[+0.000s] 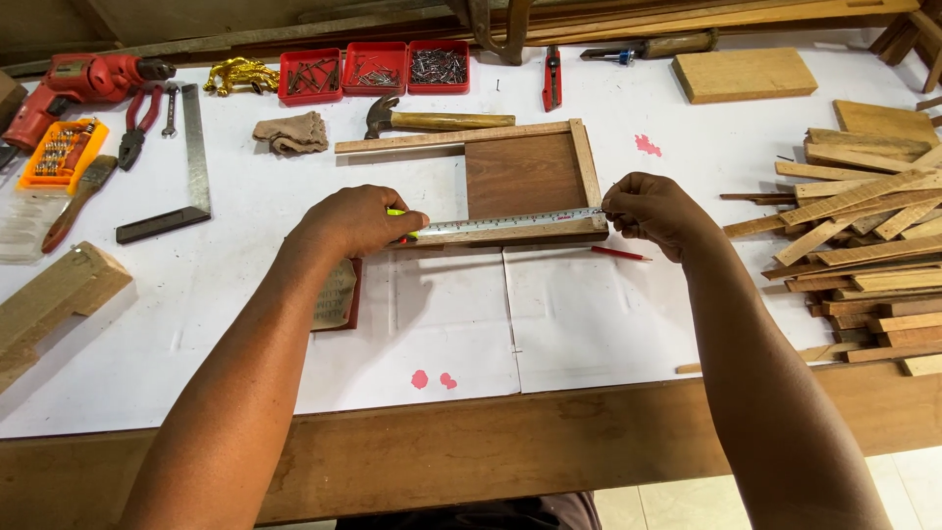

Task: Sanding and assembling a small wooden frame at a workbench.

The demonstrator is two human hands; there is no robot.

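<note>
A small wooden frame with a dark panel and light strips lies on the white table top. A tape measure blade is stretched along the frame's near strip. My left hand grips the tape measure case, a bit of yellow-green showing at my fingers. My right hand pinches the blade's end at the frame's right corner. A red pencil lies just below my right hand.
A hammer, a cloth glove, three red trays of nails, a steel square, pliers and a red drill lie at the back left. Wood offcuts pile up at right. A sanding block sits by my left forearm.
</note>
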